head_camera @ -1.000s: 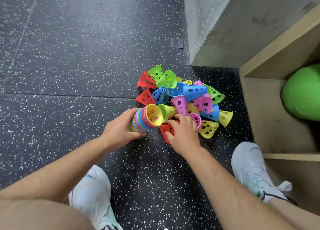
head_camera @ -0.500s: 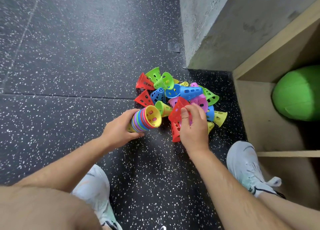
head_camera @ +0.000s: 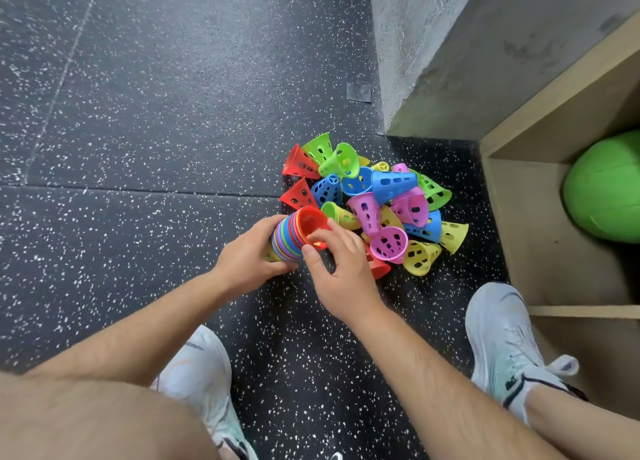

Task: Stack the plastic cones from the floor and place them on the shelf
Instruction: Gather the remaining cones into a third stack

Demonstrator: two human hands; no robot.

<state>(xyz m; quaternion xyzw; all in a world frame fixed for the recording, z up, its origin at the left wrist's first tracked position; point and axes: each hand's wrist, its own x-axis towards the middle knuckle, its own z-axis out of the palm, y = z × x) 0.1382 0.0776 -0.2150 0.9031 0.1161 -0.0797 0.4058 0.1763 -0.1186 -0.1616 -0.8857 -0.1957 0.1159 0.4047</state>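
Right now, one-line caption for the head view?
Left hand holds the multicoloured stack of plastic cones while right hand fits a red plastic cone onto it.

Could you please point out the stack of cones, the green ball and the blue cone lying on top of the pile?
stack of cones [head_camera: 288,237], head view, on the layered coloured rims.
green ball [head_camera: 606,186], head view, middle of its visible side.
blue cone [head_camera: 393,184], head view, on its perforated side wall.
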